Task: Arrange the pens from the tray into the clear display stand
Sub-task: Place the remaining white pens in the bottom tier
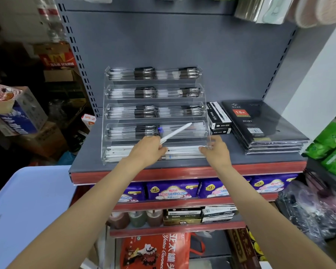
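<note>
A clear tiered display stand (204,88) sits on the grey shelf, its upper rows filled with black and clear pens (145,93). The lowest row holds several white pens (184,150) lying flat. My left hand (146,150) grips one white pen (176,133), which tilts up to the right over the fourth row. My right hand (214,149) pinches the stand's lower right corner, fingers touching the ends of the white pens. The light blue tray (25,206) lies at the lower left, with one pale pen at its left edge.
Black pen boxes (218,118) and a stack of black diaries (260,125) stand right of the stand. The grey shelf (89,152) has a red front edge. Purple packs fill the shelf below. Cardboard boxes are piled at the left, green packs at the right.
</note>
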